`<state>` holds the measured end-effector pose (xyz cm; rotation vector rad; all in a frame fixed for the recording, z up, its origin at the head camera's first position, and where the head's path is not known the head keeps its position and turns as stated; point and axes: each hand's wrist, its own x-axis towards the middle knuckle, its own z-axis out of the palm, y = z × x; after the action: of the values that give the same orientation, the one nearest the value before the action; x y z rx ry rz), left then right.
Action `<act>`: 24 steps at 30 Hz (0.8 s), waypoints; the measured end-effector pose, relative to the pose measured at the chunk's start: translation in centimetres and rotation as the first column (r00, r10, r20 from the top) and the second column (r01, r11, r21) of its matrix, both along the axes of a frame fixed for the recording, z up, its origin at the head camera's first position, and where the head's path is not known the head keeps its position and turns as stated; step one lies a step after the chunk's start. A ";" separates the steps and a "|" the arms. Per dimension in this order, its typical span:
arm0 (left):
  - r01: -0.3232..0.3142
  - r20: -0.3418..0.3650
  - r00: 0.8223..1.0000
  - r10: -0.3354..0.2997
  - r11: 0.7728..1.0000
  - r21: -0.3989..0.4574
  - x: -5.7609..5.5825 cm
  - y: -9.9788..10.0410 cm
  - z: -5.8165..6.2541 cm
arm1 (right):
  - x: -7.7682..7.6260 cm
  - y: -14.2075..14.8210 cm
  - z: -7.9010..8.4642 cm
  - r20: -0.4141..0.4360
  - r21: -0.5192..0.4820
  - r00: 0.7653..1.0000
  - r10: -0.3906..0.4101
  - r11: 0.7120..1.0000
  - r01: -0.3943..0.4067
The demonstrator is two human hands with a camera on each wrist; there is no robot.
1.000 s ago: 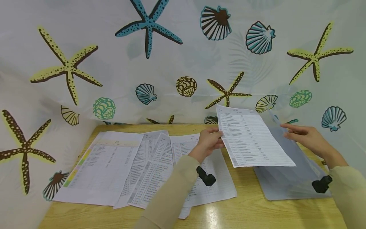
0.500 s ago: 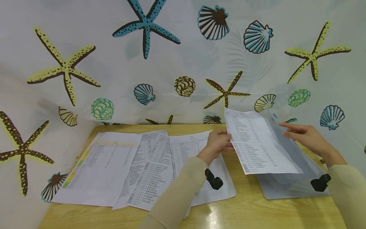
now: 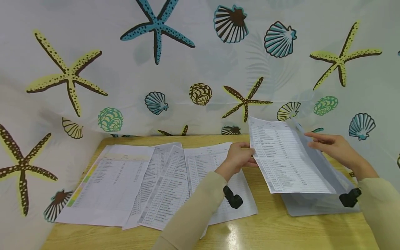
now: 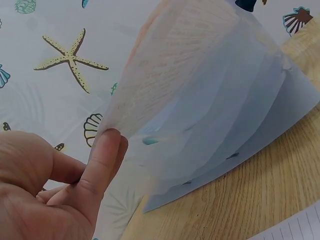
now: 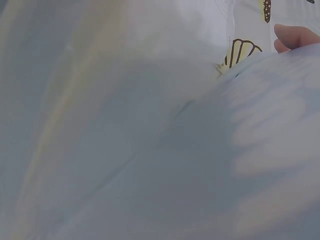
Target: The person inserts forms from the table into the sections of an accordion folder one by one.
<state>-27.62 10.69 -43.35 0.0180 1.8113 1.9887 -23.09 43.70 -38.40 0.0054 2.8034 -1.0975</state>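
In the head view my left hand (image 3: pixel 235 158) pinches the left edge of a printed sheet (image 3: pixel 287 159), thumb on the printed face and fingers behind. The sheet is raised and tilted, overlapping a translucent blue-grey plastic file folder (image 3: pixel 318 205) at the table's right. My right hand (image 3: pixel 339 149) pinches the folder's raised cover near its upper edge. In the left wrist view the sheet (image 4: pixel 165 75) stands against the folder's layered plastic leaves (image 4: pixel 225 120). The right wrist view is mostly filled by the plastic (image 5: pixel 150 170), with a fingertip (image 5: pixel 295 37) at its edge.
Several printed sheets (image 3: pixel 168 187) lie overlapping on the wooden table (image 3: pixel 247 232), left and centre. The leftmost sheet (image 3: pixel 106 194) has coloured marks along its edge. Behind the table hangs a cloth (image 3: pixel 193 62) patterned with starfish and shells.
My left hand has carried the printed sheet rightward and a little lower, so it covers more of the folder. My right hand stays nearly still at the folder's raised cover.
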 end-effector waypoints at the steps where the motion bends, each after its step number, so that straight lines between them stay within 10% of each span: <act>1: 0.003 0.002 1.000 -0.003 1.000 -0.002 0.0 0.0 0.0 | 0.0 0.0 0.0 0.000 0.000 1.000 -0.001 1.000 0.001; 24: -0.119 -0.040 0.992 0.118 0.992 -0.027 0.5 3.2 0.8 | -0.1 -0.4 0.0 0.000 0.000 1.000 -0.012 1.000 0.012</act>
<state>-27.09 13.91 -42.50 -0.0625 1.9059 2.0559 -23.18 43.26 -38.41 0.0222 2.8067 -1.0994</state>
